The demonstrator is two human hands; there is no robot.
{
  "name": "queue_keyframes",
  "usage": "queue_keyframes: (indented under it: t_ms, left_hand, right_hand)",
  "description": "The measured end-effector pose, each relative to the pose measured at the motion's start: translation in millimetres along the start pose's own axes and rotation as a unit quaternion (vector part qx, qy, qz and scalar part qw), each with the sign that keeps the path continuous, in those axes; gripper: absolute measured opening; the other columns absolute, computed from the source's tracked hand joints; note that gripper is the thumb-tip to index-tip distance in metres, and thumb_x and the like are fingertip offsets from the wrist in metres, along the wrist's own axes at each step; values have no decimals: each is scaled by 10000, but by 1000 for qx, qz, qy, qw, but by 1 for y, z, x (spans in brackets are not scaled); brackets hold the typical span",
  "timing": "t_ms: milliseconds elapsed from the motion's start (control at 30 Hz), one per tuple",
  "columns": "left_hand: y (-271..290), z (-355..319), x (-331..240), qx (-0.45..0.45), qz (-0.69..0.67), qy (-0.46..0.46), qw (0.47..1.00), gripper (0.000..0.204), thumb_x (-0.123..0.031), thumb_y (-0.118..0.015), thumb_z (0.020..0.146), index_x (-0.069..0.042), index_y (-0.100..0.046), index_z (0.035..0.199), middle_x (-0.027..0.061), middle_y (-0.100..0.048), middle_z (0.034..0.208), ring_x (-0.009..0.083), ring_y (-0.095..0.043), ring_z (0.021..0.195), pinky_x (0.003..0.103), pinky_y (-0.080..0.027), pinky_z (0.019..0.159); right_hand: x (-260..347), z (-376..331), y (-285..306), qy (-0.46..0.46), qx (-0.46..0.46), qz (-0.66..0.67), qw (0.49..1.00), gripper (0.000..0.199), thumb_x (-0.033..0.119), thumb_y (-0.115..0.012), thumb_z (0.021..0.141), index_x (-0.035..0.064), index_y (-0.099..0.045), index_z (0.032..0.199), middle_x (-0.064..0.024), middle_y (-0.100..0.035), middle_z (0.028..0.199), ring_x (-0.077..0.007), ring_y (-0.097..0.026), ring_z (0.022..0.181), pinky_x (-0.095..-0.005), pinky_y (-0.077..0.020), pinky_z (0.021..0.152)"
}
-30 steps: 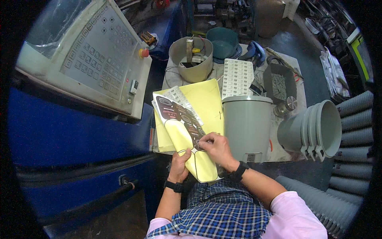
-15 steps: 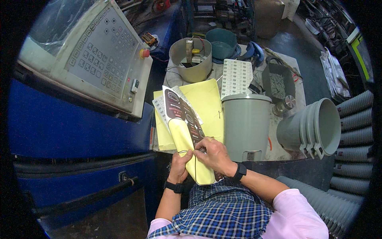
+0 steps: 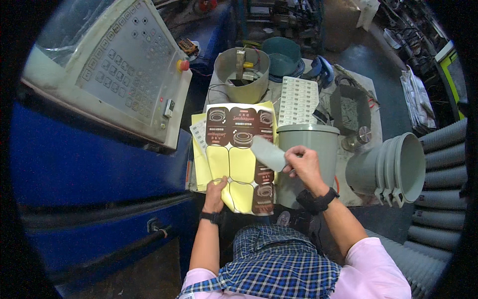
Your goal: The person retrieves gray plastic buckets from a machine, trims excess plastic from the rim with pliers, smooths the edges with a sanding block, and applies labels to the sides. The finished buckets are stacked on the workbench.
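Our left hand (image 3: 215, 188) pinches the bottom edge of a yellow sticker sheet (image 3: 239, 159) and holds it up over the table (image 3: 371, 127). Some brown labels are on the sheet at the top and down its right side, and the other spots are bare yellow. Our right hand (image 3: 303, 167) pinches one peeled label (image 3: 268, 153) by its end. We see its pale grey back. It hangs just in front of the grey plastic bucket (image 3: 307, 159) that stands upside down by our lap.

We think a few things could go wrong here. The loose label is floppy, so it could curl and stick to itself or to our fingers. If we press it on the bucket crooked, it may wrinkle or sit slanted. The big sheet is only held at one edge, so it could flop down and bump the sticky label. A stack of grey buckets (image 3: 393, 167) lies on its side close to our right elbow, and a wide swing could knock it.
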State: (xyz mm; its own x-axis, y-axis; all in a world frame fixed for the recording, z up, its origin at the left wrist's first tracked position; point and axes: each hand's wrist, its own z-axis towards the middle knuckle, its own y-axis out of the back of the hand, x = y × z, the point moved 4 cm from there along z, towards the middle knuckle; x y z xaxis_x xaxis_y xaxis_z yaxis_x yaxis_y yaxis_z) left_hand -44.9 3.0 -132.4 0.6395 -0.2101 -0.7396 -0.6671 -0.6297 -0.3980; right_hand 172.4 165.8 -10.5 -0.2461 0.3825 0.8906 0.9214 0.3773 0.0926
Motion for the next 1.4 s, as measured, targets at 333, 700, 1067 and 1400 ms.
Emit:
queue_keyframes:
  t_ms: [333,700,1067,1400]
  left_hand:
    - [22,60,2,-346,341,-153,860,527,-185,-663,799,35,-438,1222,145,-547,1060,260,-513,1003,343,-395,911]
    - [-165,-42,-42,-55,11,-65,996,156,-59,-584,787,-15,-562,935,42,-618,853,113,-575,674,212,-453,575]
    - [-209,-62,-12,161,195,19,967,241,-102,-603,759,13,-583,969,47,-624,895,121,-568,776,250,-447,719]
    - [-253,19,45,126,515,-226,817,212,-140,-709,695,55,-643,743,121,-626,667,200,-599,639,313,-453,599]
  right_hand:
    - [-7,-42,3,282,-112,-182,935,92,74,-621,791,-1,-589,835,-136,-654,923,-216,-643,728,-301,-518,646]
    - [-12,-91,8,457,-8,-267,848,430,125,-703,719,65,-536,1111,-144,-522,1207,-282,-590,959,-351,-513,752]
    - [-72,-109,91,20,85,39,995,288,269,-607,847,-18,-603,829,-33,-606,663,-72,-542,576,-235,-444,496]
    - [-116,-65,124,48,-105,-46,992,308,280,-580,785,-28,-579,774,-154,-574,639,-250,-592,655,-377,-450,626]
